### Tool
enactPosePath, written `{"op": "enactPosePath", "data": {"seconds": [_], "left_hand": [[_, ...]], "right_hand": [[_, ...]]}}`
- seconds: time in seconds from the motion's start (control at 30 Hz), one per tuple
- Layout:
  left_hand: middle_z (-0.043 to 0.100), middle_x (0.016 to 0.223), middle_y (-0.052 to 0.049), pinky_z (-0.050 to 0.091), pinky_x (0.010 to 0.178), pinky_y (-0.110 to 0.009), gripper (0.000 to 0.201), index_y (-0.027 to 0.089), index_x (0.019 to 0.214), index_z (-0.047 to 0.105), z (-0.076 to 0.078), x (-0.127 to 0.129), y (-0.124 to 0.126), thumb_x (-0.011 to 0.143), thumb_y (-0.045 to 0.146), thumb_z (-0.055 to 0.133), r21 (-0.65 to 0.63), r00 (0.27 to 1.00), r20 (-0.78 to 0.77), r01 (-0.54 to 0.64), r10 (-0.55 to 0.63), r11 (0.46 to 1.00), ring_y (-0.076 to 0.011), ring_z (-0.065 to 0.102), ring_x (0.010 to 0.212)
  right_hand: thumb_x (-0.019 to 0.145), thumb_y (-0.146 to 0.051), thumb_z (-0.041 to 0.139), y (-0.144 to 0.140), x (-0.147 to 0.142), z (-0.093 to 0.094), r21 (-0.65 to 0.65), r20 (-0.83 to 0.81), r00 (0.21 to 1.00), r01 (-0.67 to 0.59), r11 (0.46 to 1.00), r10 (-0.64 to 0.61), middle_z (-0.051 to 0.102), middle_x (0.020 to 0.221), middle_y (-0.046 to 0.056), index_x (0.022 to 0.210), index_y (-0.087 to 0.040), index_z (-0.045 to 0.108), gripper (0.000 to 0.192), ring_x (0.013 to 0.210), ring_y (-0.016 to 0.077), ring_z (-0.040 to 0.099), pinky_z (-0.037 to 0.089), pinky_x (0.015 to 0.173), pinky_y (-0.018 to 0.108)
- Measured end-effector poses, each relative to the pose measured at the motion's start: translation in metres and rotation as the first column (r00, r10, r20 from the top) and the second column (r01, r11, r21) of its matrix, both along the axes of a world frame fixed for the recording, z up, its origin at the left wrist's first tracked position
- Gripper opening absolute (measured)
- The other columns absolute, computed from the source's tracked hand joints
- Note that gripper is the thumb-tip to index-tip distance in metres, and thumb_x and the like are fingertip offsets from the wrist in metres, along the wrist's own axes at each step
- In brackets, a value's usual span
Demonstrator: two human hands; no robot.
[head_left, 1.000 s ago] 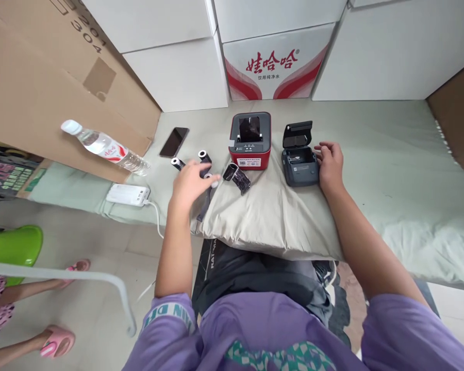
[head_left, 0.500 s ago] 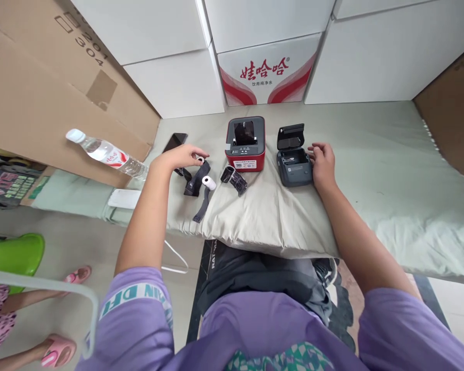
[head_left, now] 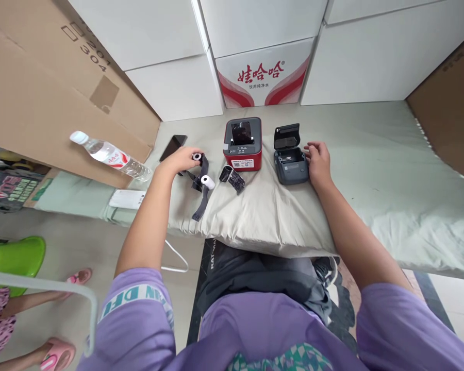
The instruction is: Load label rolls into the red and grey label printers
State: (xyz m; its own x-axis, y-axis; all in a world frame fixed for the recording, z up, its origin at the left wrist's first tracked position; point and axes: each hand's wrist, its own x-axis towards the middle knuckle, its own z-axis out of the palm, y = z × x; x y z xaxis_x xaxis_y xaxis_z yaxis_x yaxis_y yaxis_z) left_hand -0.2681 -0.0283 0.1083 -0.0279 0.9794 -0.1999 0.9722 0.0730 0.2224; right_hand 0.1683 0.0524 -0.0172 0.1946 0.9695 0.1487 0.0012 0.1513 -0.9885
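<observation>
My left hand (head_left: 180, 159) reaches over the beige pillow (head_left: 270, 216) and grips a dark paper roll (head_left: 197, 156) by its white core. A loose dark strip trails down from that roll past a second roll (head_left: 206, 181) with a white end. A third unrolled dark roll (head_left: 232, 178) lies in front of the red label printer (head_left: 243, 144). My right hand (head_left: 317, 163) rests against the right side of the grey printer (head_left: 291, 160), whose lid stands up. Its fingers are loosely curled and hold nothing.
A black phone (head_left: 173, 147) lies behind my left hand. A water bottle (head_left: 110, 155) and a white power bank (head_left: 127, 199) sit to the left on the green sheet. White cartons and cardboard stand behind. Another person's feet in pink slippers (head_left: 58, 351) are at lower left.
My left hand swept left and forward from above the rolls to the far roll and closed on it. My right hand stayed beside the grey printer. The view tilted slightly.
</observation>
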Motion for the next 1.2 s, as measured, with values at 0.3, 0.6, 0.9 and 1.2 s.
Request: {"op": "enactPosePath", "data": {"seconds": [0.3,0.6,0.9,1.2], "left_hand": [[0.064,0.128,-0.004,0.043,0.116,-0.048,0.041,0.025,0.122,0.068,0.046,-0.002,-0.032,0.081,0.030,0.067,0.434,0.995,0.019,-0.092,0.093,0.896,-0.0298,0.055,0.123],[0.075,0.107,0.004,0.061,0.099,-0.059,0.033,0.023,0.112,0.072,0.073,0.000,-0.050,0.084,0.041,0.072,0.415,0.817,0.568,-0.388,0.099,0.823,-0.0172,0.062,0.089],[0.073,0.109,-0.007,0.067,0.080,-0.054,0.042,0.026,0.119,0.077,0.085,0.065,-0.053,0.081,0.038,0.067,0.224,0.642,0.766,-0.275,0.005,0.935,-0.0248,0.067,0.092],[0.072,0.132,-0.011,0.065,0.098,-0.044,0.051,0.023,0.130,0.069,0.080,0.141,-0.031,0.081,0.038,0.071,0.495,0.723,0.635,-0.111,-0.272,0.862,-0.0310,0.068,0.125]], "right_hand": [[0.089,-0.045,0.059,0.001,-0.001,0.000,-0.003,0.005,1.000,0.004,1.000,-0.004,0.067,0.105,0.003,0.100,-0.028,0.059,0.020,0.096,0.0190,0.069,0.061,0.094,0.040],[0.089,-0.044,0.060,-0.001,-0.001,0.002,0.000,0.017,1.000,0.007,1.000,-0.007,0.067,0.105,0.003,0.100,-0.028,0.060,0.020,0.097,0.0199,0.069,0.060,0.096,0.042],[0.089,-0.040,0.059,0.002,-0.001,0.000,-0.007,0.008,1.000,0.011,1.000,-0.011,0.067,0.105,0.003,0.098,-0.027,0.059,0.016,0.095,0.0187,0.068,0.060,0.095,0.040],[0.087,-0.041,0.058,-0.001,-0.001,0.005,-0.048,-0.014,1.000,-0.018,0.999,0.018,0.068,0.105,0.002,0.101,-0.027,0.060,0.020,0.098,0.0180,0.070,0.059,0.099,0.039]]}}
